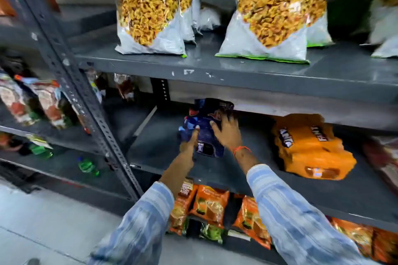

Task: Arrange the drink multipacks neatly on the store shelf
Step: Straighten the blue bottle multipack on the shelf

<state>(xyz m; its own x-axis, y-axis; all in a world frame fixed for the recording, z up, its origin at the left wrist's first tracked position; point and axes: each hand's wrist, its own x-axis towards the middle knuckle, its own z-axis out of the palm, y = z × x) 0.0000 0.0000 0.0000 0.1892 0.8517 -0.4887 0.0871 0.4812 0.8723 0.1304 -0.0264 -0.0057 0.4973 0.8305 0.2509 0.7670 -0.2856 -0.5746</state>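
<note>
A dark blue drink multipack (206,118) stands on the grey middle shelf (247,170), near its left part. My left hand (190,140) grips the pack's left side with the thumb up against the wrap. My right hand (226,131), an orange thread on its wrist, lies spread over the pack's right side and top. An orange drink multipack (310,146) lies tilted on the same shelf, well to the right and apart from the blue one. A reddish pack (383,157) shows at the far right edge, blurred.
Large green-and-white snack bags (150,6) stand on the shelf above. Orange snack packets (211,204) fill the shelf below. A perforated grey upright (71,84) divides this bay from the left one, where more packets and green bottles (88,166) lie.
</note>
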